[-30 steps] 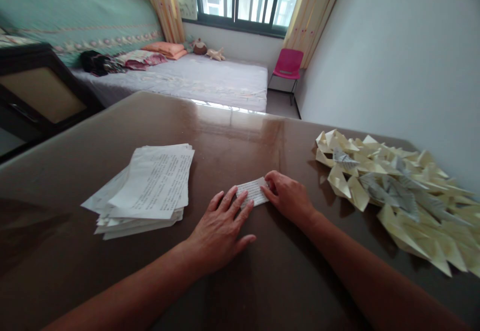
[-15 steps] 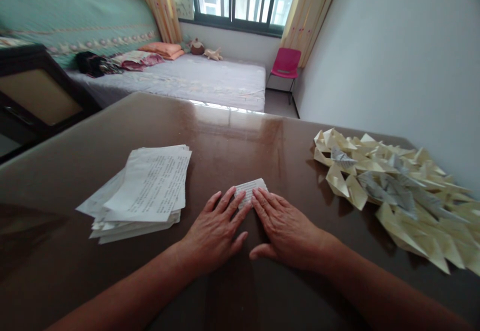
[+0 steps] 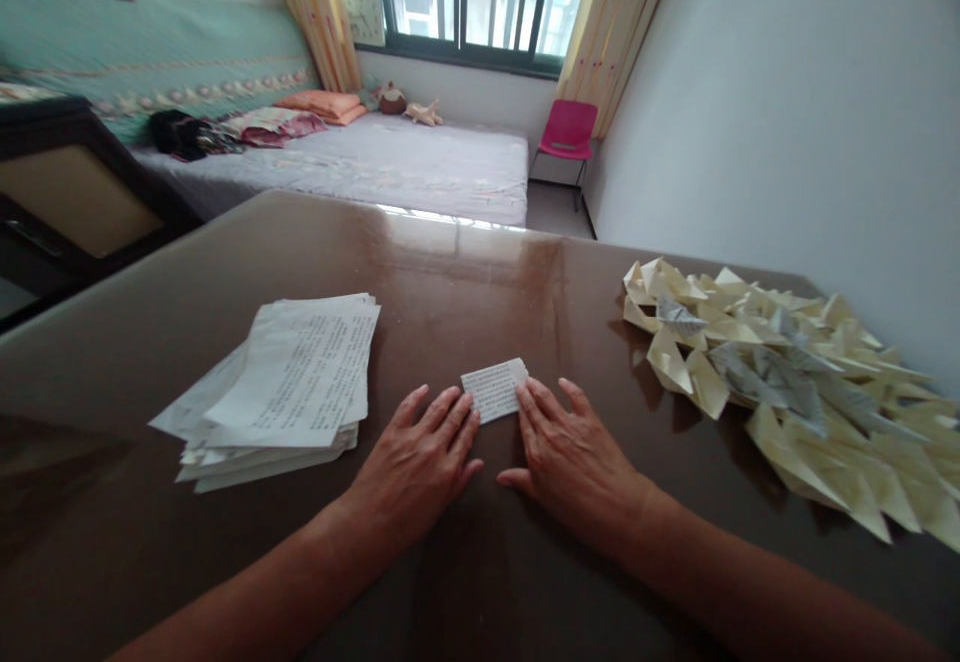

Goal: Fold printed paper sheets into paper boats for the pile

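A small folded piece of printed paper [image 3: 493, 389] lies flat on the brown table [image 3: 450, 272], between my two hands. My left hand [image 3: 424, 452] rests with fingers outstretched, its fingertips at the paper's left edge. On the other side, my right hand [image 3: 566, 452] lies flat with its fingertips touching the right edge and its thumb apart. Both hands are open and neither grasps the paper. To the left is a loose stack of printed sheets [image 3: 292, 372].
Many folded paper boats [image 3: 765, 362], mostly cream with some printed, cover the table's right side. Past the far edge are a bed [image 3: 450, 162] and a pink chair [image 3: 568, 129]. A dark cabinet [image 3: 75, 182] stands at the left, a white wall [image 3: 810, 112] at the right.
My hands have slid apart from on top of the folded paper to its two sides, so more of its printed face shows. The stack and the boats stay put.
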A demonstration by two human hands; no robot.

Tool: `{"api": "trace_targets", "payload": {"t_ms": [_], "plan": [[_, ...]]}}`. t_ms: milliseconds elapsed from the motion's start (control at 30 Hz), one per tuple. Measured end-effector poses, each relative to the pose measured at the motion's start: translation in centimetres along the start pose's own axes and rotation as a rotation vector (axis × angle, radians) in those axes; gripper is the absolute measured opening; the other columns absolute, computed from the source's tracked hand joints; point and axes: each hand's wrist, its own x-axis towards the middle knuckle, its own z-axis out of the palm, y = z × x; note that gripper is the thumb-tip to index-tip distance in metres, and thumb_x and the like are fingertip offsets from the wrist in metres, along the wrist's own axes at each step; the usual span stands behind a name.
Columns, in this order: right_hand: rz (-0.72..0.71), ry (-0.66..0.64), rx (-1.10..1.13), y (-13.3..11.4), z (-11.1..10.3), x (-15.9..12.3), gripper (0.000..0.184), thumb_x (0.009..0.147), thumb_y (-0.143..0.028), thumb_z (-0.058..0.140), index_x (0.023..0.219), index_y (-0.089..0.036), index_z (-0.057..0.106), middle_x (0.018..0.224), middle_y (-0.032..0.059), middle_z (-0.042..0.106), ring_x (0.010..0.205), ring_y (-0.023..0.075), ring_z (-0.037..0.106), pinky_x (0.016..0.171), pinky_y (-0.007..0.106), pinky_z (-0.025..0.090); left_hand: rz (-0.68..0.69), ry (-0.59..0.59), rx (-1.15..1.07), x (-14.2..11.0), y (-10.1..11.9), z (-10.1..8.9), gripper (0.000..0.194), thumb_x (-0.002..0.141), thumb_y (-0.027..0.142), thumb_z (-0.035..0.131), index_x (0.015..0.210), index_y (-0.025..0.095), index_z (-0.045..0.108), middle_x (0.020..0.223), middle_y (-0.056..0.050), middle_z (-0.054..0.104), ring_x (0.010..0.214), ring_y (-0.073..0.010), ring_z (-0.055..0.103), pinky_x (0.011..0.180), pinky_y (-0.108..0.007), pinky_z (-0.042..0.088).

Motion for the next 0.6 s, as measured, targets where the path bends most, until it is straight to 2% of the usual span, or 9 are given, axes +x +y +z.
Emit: {"api": "trace_targets", "payload": {"t_ms": [133, 267, 367, 500, 533, 600], "plan": [[-0.127, 0.052, 0.028, -0.8, 0.6, 0.1, 0.074, 0.086, -0.059, 0.051, 0.137, -0.006, 0.046, 0.142, 0.0205, 0.044, 0.131, 0.0332, 0.040, 0.106, 0.052, 0.031, -0.007, 0.045, 0.023, 0.1, 0.0, 0.3, 0.034, 0.092, 0.035, 0.051, 0.120, 0.018, 0.062, 0.129, -0.007, 0.061, 0.122, -0.0252, 0.052, 0.105, -0.046, 0.034], [-0.012, 0.022, -0.045, -0.9, 0.6, -0.1, 0.073, 0.086, -0.056, 0.054, 0.130, 0.002, 0.051, 0.136, 0.0267, 0.049, 0.126, 0.0368, 0.044, 0.103, 0.053, 0.032, -0.002, 0.060, 0.035, 0.1, -0.2, 0.4, 0.031, 0.092, 0.033, 0.053, 0.117, 0.019, 0.063, 0.127, -0.006, 0.063, 0.119, -0.0247, 0.054, 0.103, -0.045, 0.035], [0.087, -0.029, -0.103, -0.2, -0.2, 0.0, 0.053, 0.089, -0.042, 0.055, 0.121, 0.000, 0.059, 0.125, 0.0267, 0.058, 0.111, 0.0359, 0.054, 0.093, 0.053, 0.037, -0.001, 0.066, 0.041, 0.2, -0.3, 0.4, 0.028, 0.091, 0.031, 0.054, 0.115, 0.020, 0.064, 0.125, -0.005, 0.064, 0.118, -0.0245, 0.055, 0.103, -0.045, 0.035], [0.116, -0.043, -0.078, 1.2, -1.6, 0.7, 0.027, 0.092, -0.031, 0.051, 0.095, -0.011, 0.069, 0.096, 0.0167, 0.069, 0.093, 0.0295, 0.059, 0.080, 0.046, 0.041, 0.013, 0.078, 0.048, 0.5, -0.4, 0.6, 0.026, 0.091, 0.031, 0.054, 0.111, 0.019, 0.066, 0.122, -0.006, 0.065, 0.116, -0.0242, 0.056, 0.102, -0.044, 0.035], [0.107, -0.020, -0.061, 1.4, -1.8, 1.0, 0.024, 0.093, -0.029, 0.050, 0.093, -0.014, 0.069, 0.095, 0.0147, 0.069, 0.093, 0.0286, 0.058, 0.079, 0.044, 0.041, 0.021, 0.080, 0.050, 0.6, -0.3, 0.6, 0.026, 0.091, 0.031, 0.055, 0.110, 0.017, 0.066, 0.121, -0.006, 0.065, 0.115, -0.0241, 0.056, 0.102, -0.044, 0.035], [0.070, 0.050, -0.023, 1.8, -1.6, 1.5, 0.022, 0.094, -0.024, 0.047, 0.101, -0.017, 0.066, 0.105, 0.0123, 0.068, 0.100, 0.0267, 0.057, 0.082, 0.042, 0.040, 0.030, 0.083, 0.049, 0.8, -0.3, 0.7, 0.027, 0.090, 0.031, 0.055, 0.109, 0.015, 0.066, 0.119, -0.008, 0.066, 0.114, -0.0238, 0.056, 0.102, -0.042, 0.035]]}}
